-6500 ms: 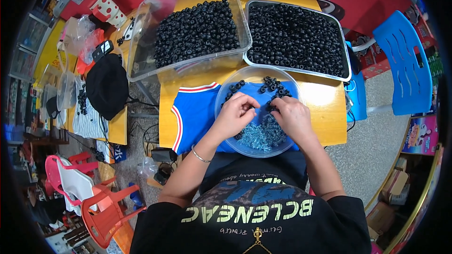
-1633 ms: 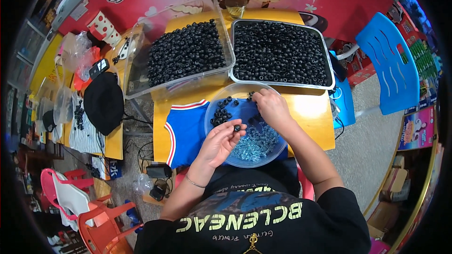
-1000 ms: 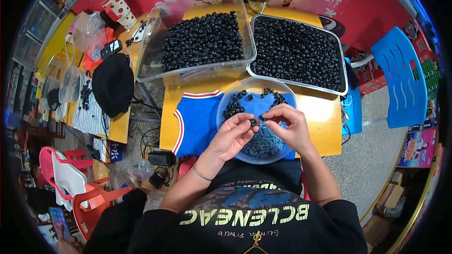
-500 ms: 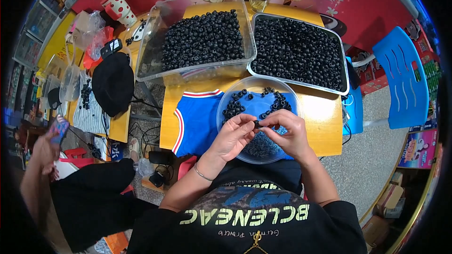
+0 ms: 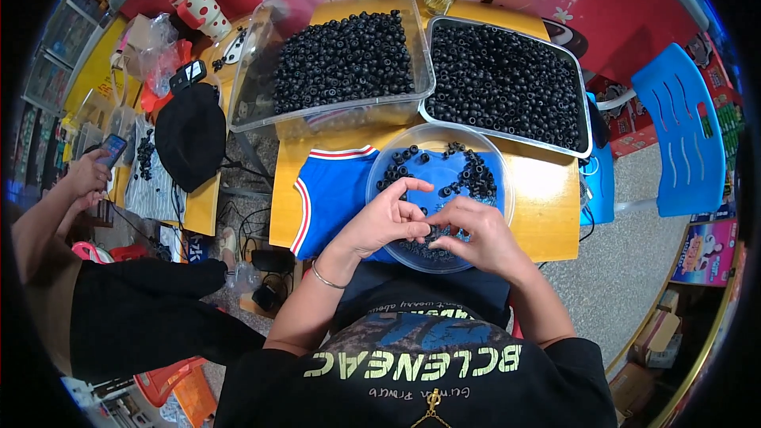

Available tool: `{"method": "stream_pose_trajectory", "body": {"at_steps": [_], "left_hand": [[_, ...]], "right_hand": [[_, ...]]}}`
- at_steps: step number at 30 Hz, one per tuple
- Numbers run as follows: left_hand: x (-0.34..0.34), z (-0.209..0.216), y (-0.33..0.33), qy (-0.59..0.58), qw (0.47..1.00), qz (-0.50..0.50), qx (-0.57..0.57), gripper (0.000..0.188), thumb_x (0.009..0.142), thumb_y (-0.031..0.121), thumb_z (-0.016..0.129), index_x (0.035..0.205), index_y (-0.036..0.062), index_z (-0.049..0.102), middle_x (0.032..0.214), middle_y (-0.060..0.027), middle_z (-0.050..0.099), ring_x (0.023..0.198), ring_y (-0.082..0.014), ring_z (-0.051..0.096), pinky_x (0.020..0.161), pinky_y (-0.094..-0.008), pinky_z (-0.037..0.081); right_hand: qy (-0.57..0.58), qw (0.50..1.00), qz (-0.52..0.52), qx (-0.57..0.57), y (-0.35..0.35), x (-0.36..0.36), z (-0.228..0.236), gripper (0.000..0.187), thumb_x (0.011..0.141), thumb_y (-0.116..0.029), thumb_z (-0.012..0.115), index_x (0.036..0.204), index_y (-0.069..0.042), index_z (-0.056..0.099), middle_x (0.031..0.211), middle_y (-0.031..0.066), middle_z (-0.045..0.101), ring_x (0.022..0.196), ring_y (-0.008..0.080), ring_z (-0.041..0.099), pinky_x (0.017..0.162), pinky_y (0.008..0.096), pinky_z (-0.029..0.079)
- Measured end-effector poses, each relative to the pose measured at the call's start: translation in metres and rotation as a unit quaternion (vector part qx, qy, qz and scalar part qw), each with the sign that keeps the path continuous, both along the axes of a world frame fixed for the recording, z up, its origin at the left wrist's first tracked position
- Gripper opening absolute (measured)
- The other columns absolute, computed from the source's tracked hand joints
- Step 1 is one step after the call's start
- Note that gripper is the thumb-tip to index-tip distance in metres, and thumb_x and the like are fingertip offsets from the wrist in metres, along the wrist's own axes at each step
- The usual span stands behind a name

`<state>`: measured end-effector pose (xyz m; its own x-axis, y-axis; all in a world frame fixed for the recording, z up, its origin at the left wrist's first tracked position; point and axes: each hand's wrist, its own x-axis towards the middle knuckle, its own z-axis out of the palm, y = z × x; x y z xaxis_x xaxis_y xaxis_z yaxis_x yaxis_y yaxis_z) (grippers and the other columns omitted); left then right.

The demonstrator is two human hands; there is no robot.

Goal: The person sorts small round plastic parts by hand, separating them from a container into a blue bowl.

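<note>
My left hand (image 5: 386, 222) and my right hand (image 5: 479, 236) meet fingertip to fingertip over a round clear plastic bowl (image 5: 507, 160). The left index finger is raised, while its thumb and other fingers curl toward the right fingertips. My right thumb and fingers are pinched together. Whatever small piece sits between the hands is hidden by the fingers. Inside the bowl are loose small black ring-like parts (image 5: 478, 177) with holes. A heap of tiny bluish clear pieces (image 5: 432, 257) lies at the bowl's near side, partly under my hands.
Behind the bowl stand a clear plastic bin (image 5: 333, 116) and a metal tray (image 5: 507, 136), both full of black parts. A blue garment (image 5: 333, 190) with striped trim lies left. A blue chair (image 5: 682, 135) stands right. At left, another person's hand (image 5: 86, 174) holds a phone (image 5: 112, 149).
The black part seen between my fingertips is now hidden. My left index finger has lifted, and both hands sit slightly lower. The other person's phone has moved up and tilted.
</note>
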<state>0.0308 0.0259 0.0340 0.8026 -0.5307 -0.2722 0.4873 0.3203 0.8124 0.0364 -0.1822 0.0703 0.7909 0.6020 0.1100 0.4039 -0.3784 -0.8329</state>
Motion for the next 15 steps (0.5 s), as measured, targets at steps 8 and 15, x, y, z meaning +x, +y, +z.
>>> {"method": "stream_pose_trajectory", "body": {"at_steps": [8,15], "left_hand": [[0.006,0.010,0.002,-0.018,0.999,-0.033,0.033,0.059,0.078,-0.002,0.070,0.128,0.0030,0.038,0.080,-0.0078,0.063,0.072,-0.0106,0.061,0.067,-0.0220,0.050],[0.054,0.051,0.026,-0.297,0.916,0.222,0.155,0.016,0.082,0.000,0.066,0.097,0.0017,0.059,0.087,-0.0039,0.063,0.078,-0.0077,0.059,0.071,-0.0204,0.049]], "right_hand": [[-0.015,0.999,-0.035,0.019,0.005,-0.006,-0.014,0.021,0.069,-0.012,0.076,0.088,-0.008,0.068,0.081,0.0066,0.064,0.071,0.0210,0.063,0.059,0.0299,0.049],[0.033,0.984,-0.132,0.115,0.005,0.018,-0.015,0.043,0.078,-0.008,0.070,0.119,-0.007,0.058,0.087,0.0062,0.064,0.073,0.0138,0.061,0.061,0.0261,0.048]]}}
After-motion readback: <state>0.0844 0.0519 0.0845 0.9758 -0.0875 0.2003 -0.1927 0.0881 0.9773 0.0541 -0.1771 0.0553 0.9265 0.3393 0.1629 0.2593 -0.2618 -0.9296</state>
